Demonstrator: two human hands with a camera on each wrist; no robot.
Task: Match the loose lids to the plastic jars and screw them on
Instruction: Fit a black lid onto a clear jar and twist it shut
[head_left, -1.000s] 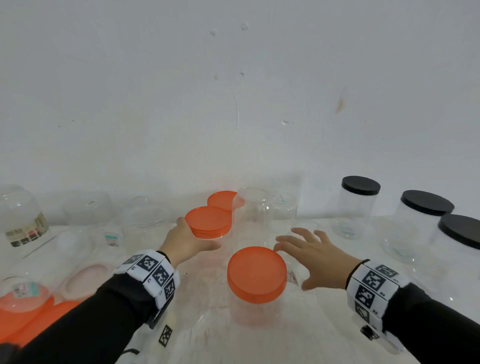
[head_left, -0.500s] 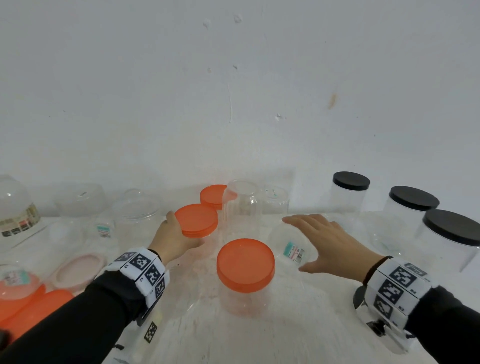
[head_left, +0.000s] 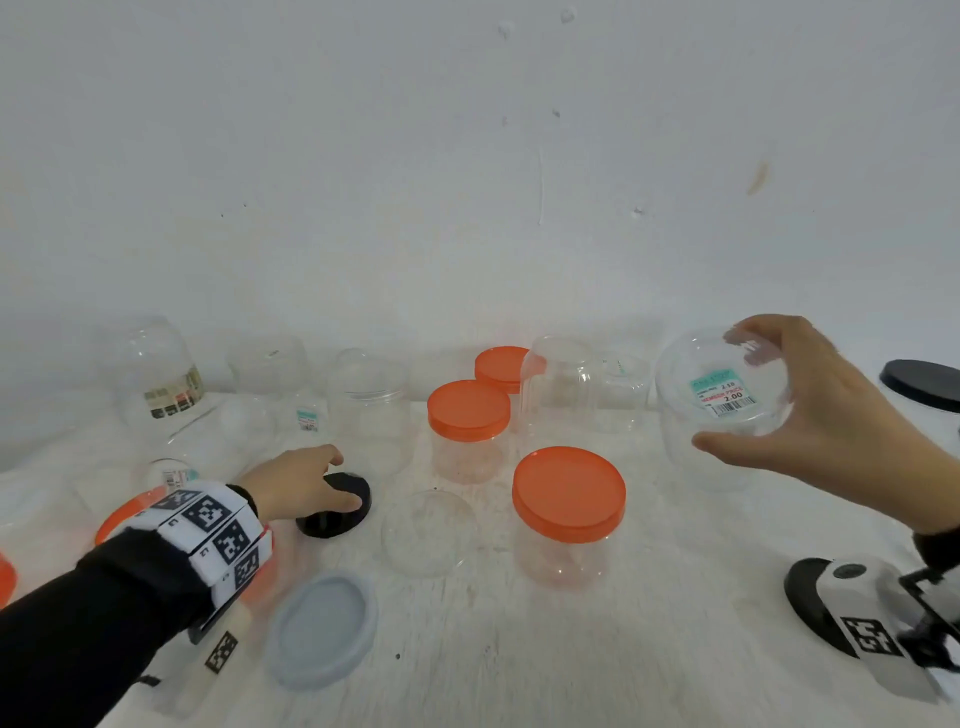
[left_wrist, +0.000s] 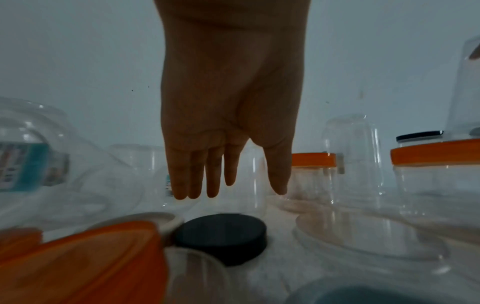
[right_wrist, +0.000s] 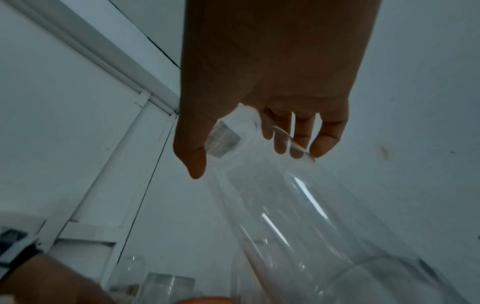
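Observation:
My left hand (head_left: 340, 480) hovers over a loose black lid (head_left: 337, 512) on the white table, left of centre. The left wrist view shows its fingers (left_wrist: 197, 185) straight and just above the black lid (left_wrist: 221, 236), holding nothing. At the right my right hand (head_left: 719, 388) grips a clear jar (head_left: 680, 415) with a price label, base up, lifted off the table. In the right wrist view thumb and fingers (right_wrist: 298, 139) curl round the clear jar (right_wrist: 298, 205) at its base.
Three orange-lidded jars (head_left: 569, 499) (head_left: 467, 410) (head_left: 501, 366) stand mid-table beside an upturned clear jar (head_left: 571, 395). A grey lid (head_left: 322, 629) and a clear lid (head_left: 428, 532) lie near the front. Clear jars (head_left: 156, 374) line the back left. A black-lidded jar (head_left: 924, 384) stands far right.
My left hand let go of the orange-lidded jar and dropped back to the black lid. My right hand took hold of the labelled clear jar and lifted it to the right.

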